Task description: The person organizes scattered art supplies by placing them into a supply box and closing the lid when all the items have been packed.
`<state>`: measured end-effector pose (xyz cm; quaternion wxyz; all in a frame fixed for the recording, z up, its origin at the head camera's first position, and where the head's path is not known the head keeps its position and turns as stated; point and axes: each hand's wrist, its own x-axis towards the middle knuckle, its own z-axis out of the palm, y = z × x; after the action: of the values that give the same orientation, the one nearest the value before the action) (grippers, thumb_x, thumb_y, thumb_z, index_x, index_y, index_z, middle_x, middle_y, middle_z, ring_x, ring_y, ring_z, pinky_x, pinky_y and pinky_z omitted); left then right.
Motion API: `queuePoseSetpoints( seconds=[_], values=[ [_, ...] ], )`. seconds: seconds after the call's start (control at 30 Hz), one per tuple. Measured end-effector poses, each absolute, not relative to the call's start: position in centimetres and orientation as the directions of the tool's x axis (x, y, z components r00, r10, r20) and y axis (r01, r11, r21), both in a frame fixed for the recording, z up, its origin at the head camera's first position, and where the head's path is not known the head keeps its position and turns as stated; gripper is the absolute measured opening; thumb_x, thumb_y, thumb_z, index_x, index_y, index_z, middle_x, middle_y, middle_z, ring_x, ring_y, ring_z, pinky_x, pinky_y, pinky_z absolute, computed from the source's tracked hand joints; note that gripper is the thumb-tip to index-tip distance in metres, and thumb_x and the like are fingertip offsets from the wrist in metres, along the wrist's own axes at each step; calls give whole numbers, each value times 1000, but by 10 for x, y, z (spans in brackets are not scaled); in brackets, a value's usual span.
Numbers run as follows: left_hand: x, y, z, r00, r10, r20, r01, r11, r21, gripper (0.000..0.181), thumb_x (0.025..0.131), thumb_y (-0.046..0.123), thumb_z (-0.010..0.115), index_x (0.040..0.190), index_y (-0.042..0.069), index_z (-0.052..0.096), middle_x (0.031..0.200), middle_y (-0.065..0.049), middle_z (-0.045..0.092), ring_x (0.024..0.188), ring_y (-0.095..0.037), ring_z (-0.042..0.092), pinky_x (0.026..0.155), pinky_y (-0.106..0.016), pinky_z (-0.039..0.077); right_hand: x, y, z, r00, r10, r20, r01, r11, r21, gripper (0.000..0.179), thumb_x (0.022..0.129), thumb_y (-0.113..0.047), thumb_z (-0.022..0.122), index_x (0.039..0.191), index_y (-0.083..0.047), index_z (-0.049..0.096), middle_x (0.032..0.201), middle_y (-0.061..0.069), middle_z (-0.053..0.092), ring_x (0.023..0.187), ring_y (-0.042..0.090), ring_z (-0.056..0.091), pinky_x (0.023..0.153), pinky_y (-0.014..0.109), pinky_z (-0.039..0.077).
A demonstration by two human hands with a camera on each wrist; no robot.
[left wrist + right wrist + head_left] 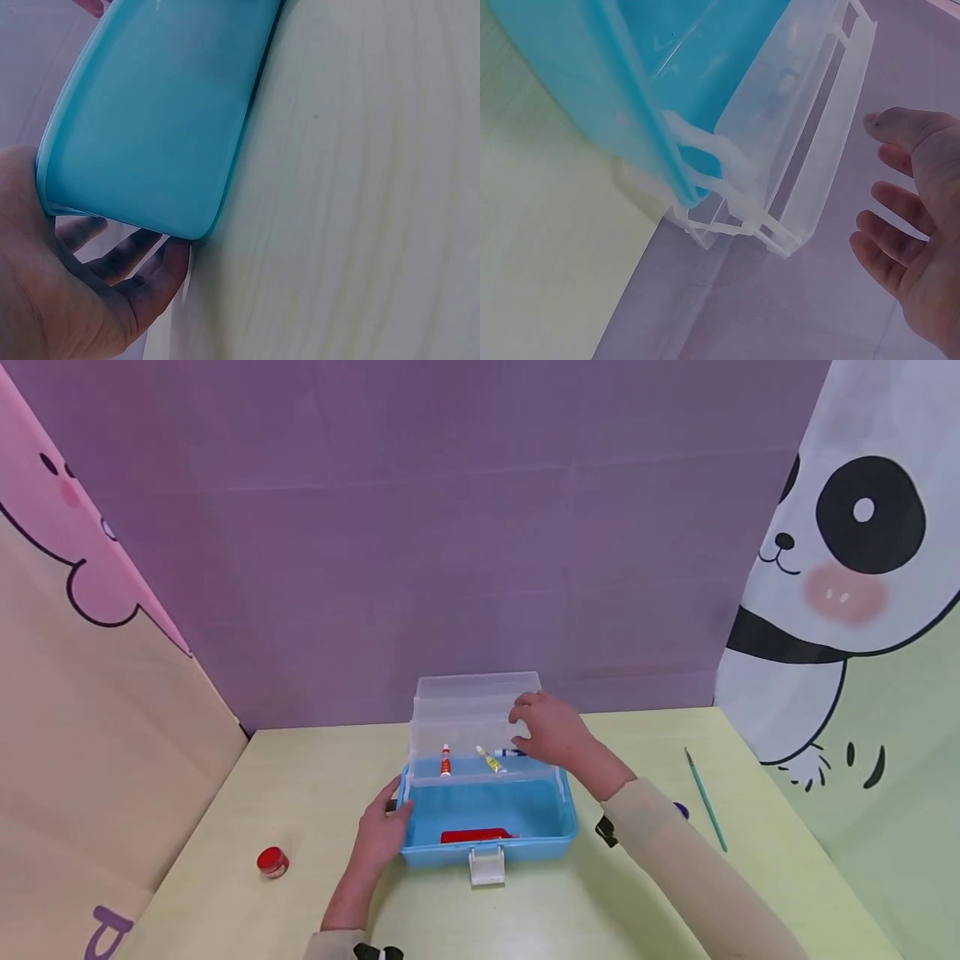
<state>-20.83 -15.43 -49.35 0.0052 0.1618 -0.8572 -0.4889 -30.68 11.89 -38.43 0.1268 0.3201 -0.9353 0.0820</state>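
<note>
A light-blue plastic storage box (480, 853) stands on the table with its clear lid (477, 685) raised. My left hand (381, 835) grips the box's left end, thumb at the rim and fingers along the outer wall. The clear tray (467, 768) is lifted at the back; in it lie a red paint tube (446, 762), a yellow paint tube (491, 760) and a dark-blue-and-white tube (510, 752). A red tube or bottle (474, 836) lies on the box floor. My right hand (553, 727) hovers by the tray's right end, fingers loosely bent; in the right wrist view, this hand (922, 202) holds nothing.
A small red-lidded jar (272, 862) stands on the table at left. To the right lies a green-handled paintbrush (706, 799), near a dark-blue round thing (681, 810) partly hidden by the right sleeve. A purple backdrop (450, 568) rises behind the table.
</note>
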Motion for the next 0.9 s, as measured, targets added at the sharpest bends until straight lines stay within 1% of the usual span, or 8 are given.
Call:
queuePoseSetpoints(
  seconds=[0.07,0.23,0.37,0.5,0.63,0.83,0.9],
  values=[
    [-208,-154,-494,-947,-283,-151,-275,470,839,59,101,27,50,154,15,28,134,-25,46,118,-44,49,89,-54,50,-307,120,-384,-777,-562,283,-606,789,-97,32,81,-28,79,109,-14,73,119,5,64,108,25,59,82,38,56],
    [-207,-154,-494,-948,-280,-153,-274,470,839,58,101,27,50,154,16,28,134,-24,46,117,-44,48,89,-54,50,-306,124,-384,-791,-543,280,-593,794,-134,33,81,-28,78,110,-13,71,116,5,65,106,24,61,82,38,56],
    [-208,-153,-493,-948,-277,-157,-276,465,842,60,101,27,51,155,17,26,137,-24,44,121,-45,47,90,-55,49,-306,131,-383,-828,-488,276,-545,816,-192,33,82,-27,78,111,-12,71,115,7,65,104,26,62,80,39,56],
    [-209,-154,-493,-949,-274,-157,-274,469,839,60,101,27,50,155,16,27,136,-25,45,120,-46,47,89,-55,49,-307,140,-384,-875,-410,257,-474,832,-288,33,83,-28,76,112,-12,70,116,9,64,104,28,61,80,41,56],
    [-208,-154,-493,-950,-270,-158,-275,479,834,59,101,26,50,155,16,27,136,-24,45,119,-44,48,90,-55,49,-308,150,-385,-907,-350,234,-418,819,-394,32,86,-28,72,113,-10,69,119,12,64,107,30,60,83,46,54],
    [-208,-155,-492,-951,-264,-163,-277,485,830,61,101,27,49,155,16,24,138,-25,43,121,-45,46,90,-55,49,-308,169,-388,-934,-297,200,-358,760,-542,35,89,-28,69,118,-8,67,123,12,62,114,33,56,89,51,50],
    [-208,-155,-491,-950,-265,-165,-278,483,830,61,101,27,49,155,16,24,138,-25,43,121,-45,46,90,-55,49,-307,177,-390,-936,-289,202,-352,745,-567,35,89,-27,70,117,-8,66,122,11,63,114,34,56,89,51,50]
  ],
)
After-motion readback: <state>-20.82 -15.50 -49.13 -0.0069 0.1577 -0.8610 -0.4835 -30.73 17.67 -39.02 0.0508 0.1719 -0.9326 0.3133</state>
